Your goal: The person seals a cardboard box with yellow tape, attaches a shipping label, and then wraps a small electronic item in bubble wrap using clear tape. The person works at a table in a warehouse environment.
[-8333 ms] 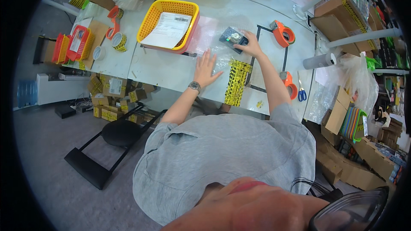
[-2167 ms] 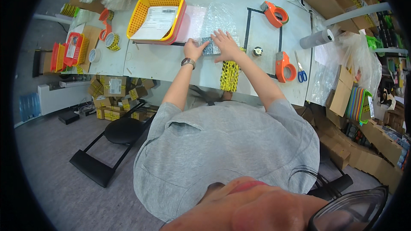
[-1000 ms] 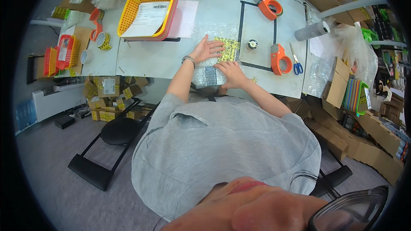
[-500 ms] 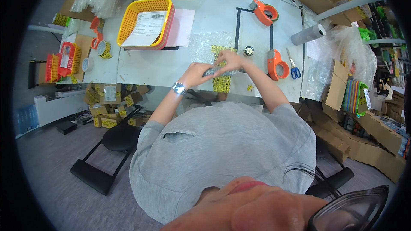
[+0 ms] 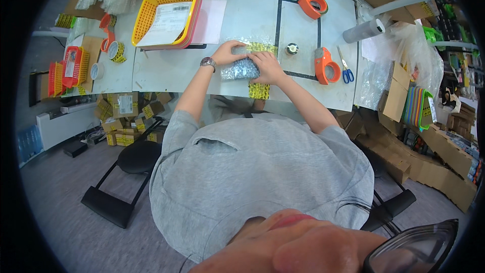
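Observation:
Both my hands grip a bubble-wrapped dark parcel (image 5: 239, 72) at the near middle of the table. My left hand (image 5: 227, 54) is at its upper left, fingers curled over it. My right hand (image 5: 267, 66) covers its right end, fingers bent onto the wrap. A yellow-and-black patterned strip (image 5: 258, 91) lies under the parcel, extending above and below it. Just right of my hands is a small round dark container with a pale top (image 5: 292, 48).
Orange tape dispensers (image 5: 327, 65) (image 5: 312, 3) and scissors (image 5: 347, 73) lie rightward, near a grey cylinder (image 5: 362, 31). Yellow-and-pink stacked baskets (image 5: 141, 24) holding papers (image 5: 163, 23) stand back left. Cartons (image 5: 391, 98) and plastic wrap (image 5: 414, 55) crowd the right edge.
The dark item from 8.3 seconds ago is now inside bubble wrap, with the round container beside it. Since half a second ago my left hand has moved up over the parcel.

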### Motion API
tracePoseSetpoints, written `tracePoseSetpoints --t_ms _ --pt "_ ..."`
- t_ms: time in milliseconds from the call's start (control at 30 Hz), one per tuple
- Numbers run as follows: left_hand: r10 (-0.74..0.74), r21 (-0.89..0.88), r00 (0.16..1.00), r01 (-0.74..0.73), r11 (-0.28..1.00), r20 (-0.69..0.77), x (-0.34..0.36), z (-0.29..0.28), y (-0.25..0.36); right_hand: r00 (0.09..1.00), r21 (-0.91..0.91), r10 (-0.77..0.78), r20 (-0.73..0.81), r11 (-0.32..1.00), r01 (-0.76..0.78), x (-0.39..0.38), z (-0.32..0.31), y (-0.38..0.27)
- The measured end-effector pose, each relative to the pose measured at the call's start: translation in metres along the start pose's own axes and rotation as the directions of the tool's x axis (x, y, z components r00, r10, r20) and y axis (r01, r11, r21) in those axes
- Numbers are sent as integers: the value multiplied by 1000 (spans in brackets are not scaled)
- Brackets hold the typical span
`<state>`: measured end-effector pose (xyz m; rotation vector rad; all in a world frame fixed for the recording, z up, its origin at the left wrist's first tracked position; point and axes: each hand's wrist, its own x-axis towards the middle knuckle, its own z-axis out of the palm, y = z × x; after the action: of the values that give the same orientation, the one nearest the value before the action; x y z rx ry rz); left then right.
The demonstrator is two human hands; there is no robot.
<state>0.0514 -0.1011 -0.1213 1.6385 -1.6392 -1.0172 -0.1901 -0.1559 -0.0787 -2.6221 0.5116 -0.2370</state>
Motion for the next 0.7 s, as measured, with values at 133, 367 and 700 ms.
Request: tracePoseSetpoints --t_ms 133,367,700 --pt "-292 -444 956 280 851 43 -5 2 2 998 18 36 56 999 -37 -26 4 -17" --pt "-56 351 998 65 934 -36 19 17 36 997 8 -54 46 999 54 -35 2 -16" --pt "26 391 980 -104 915 199 -25 0 69 964 88 149 -218 987 -133 -15 -5 -19"
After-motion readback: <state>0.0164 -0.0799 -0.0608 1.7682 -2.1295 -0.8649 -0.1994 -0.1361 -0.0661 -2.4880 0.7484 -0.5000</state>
